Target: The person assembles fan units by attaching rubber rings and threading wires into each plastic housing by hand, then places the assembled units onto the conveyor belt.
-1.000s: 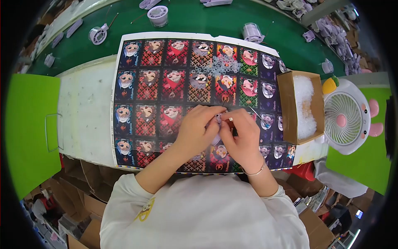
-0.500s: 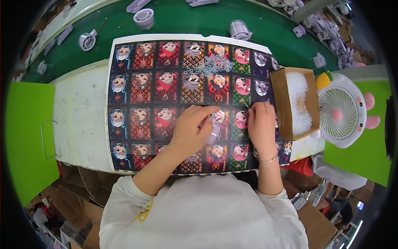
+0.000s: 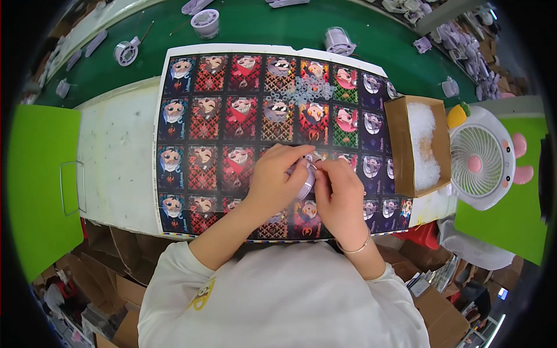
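Observation:
Between my hands is a small pale-purple plastic part (image 3: 303, 184), held above the printed sheet. My left hand (image 3: 275, 177) wraps round its left side, thumb and forefinger near its top. The fingers of my right hand (image 3: 336, 188) pinch a thin metal tool (image 3: 315, 166), whose tip is at the top of the part. The tip itself is too small to make out. The printed sheet (image 3: 203, 139) with rows of cartoon cards lies under both hands. Small clear rings (image 3: 304, 90) are heaped on its upper middle.
An open cardboard box (image 3: 400, 145) of clear small pieces stands right of the sheet, beside a white rabbit-shaped fan (image 3: 478, 159). Behind, a green belt (image 3: 272, 29) carries pale-purple parts, among them a round one (image 3: 205, 23). Green panels (image 3: 43, 185) flank the table.
My right hand moved away to the right over the sheet, then came back left to the purple part with the thin tool. My left hand has kept its hold on the part.

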### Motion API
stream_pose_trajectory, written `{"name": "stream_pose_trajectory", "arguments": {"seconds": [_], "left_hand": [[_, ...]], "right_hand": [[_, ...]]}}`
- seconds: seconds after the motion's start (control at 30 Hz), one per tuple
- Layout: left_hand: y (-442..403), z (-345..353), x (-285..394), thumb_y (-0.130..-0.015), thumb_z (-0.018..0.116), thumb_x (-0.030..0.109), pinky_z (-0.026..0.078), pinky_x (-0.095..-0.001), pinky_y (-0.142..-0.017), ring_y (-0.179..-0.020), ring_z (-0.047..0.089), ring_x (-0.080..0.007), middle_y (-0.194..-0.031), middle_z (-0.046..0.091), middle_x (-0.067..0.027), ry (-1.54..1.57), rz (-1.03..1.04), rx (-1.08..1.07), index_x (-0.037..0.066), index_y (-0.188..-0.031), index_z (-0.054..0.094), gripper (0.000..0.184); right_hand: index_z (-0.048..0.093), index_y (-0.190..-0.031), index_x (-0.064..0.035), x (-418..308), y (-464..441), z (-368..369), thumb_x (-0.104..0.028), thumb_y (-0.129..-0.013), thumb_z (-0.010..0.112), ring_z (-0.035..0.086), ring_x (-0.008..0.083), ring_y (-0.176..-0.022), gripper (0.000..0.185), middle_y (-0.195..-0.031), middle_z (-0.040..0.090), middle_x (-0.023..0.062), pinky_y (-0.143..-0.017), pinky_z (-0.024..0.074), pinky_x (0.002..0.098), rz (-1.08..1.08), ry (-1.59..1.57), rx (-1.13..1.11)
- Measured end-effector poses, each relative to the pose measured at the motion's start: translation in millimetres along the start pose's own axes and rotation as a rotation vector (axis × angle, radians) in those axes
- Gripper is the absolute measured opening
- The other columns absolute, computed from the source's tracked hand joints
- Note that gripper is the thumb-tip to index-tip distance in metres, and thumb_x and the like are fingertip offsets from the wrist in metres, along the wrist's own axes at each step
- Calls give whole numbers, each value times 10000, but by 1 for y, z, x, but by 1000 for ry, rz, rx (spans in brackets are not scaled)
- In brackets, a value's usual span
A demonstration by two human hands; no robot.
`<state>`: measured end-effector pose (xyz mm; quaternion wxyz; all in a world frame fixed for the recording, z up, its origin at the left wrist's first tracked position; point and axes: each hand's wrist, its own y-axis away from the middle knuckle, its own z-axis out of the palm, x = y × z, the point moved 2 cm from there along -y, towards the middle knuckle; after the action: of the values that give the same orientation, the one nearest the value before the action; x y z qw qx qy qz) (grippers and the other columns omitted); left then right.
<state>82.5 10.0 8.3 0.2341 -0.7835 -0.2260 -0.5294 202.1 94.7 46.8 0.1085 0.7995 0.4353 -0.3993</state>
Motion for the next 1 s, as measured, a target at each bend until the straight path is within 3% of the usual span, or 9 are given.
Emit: {"name": "stream_pose_trajectory", "arguments": {"seconds": [0.13,0.23,0.37,0.4,0.5,0.63,0.73,0.9,1.0], "left_hand": [[-1,1,-2,-856,592,73,500,-419,-796,-851,639,-321,-922,706,-152,-18,-12,14,-5,-1065,705,250],[0,2,-4,-863,592,80,501,-424,-778,-837,638,-326,-917,704,-157,-31,-10,39,-7,-1056,706,241],[1,5,-2,-868,590,78,499,-420,-754,-812,636,-321,-880,700,-149,-48,3,4,-2,-1026,712,215],[1,5,-1,-868,590,75,498,-417,-747,-803,635,-317,-866,699,-145,-55,9,-13,0,-1019,714,209],[4,4,0,-878,592,65,493,-402,-727,-772,627,-300,-821,689,-132,-9,-5,-2,10,-1002,720,186],[6,3,-2,-926,566,54,475,-348,-645,-706,619,-231,-791,663,-117,-4,-15,-7,26,-1054,730,210],[2,0,2,-928,576,68,480,-358,-674,-721,618,-242,-788,666,-113,-9,-59,-42,26,-1043,728,195],[4,-2,5,-922,570,60,494,-383,-771,-850,623,-283,-908,673,-137,102,-30,25,15,-1054,706,195],[3,-18,13,-898,565,37,468,-387,-890,-1018,584,-303,-1124,615,-178,235,117,74,3,-1160,647,277]], "right_hand": [[625,-1003,5,1,-1,13,31,-864,617,595,357,-696,142,-832,593,156,-627,481,416,5,26,151],[636,-960,15,8,-10,9,34,-865,604,598,353,-700,102,-796,592,157,-625,474,424,66,-123,65],[633,-917,16,20,-35,-1,9,-853,610,603,383,-743,69,-796,604,181,-677,485,453,-125,-55,-60],[629,-894,23,20,-42,-5,-3,-850,613,613,396,-773,54,-822,621,192,-711,495,458,-48,-22,-150],[631,-882,22,20,-50,-20,-4,-848,616,626,393,-800,45,-845,639,192,-727,502,452,-89,-15,-128],[643,-931,4,57,-34,-33,12,-831,635,619,378,-817,101,-878,629,166,-721,501,431,89,251,-2],[634,-931,-9,63,-20,-33,0,-818,659,593,368,-889,116,-930,611,141,-765,483,442,-86,461,283],[554,-1246,-4,1,6,-9,-58,-762,746,529,400,-1170,523,-1156,592,197,-1014,419,445,-69,-91,-155],[460,-1368,4,-9,2,4,-86,-742,760,471,418,-1265,700,-1276,538,224,-1075,384,449,-148,-238,-124]]}}
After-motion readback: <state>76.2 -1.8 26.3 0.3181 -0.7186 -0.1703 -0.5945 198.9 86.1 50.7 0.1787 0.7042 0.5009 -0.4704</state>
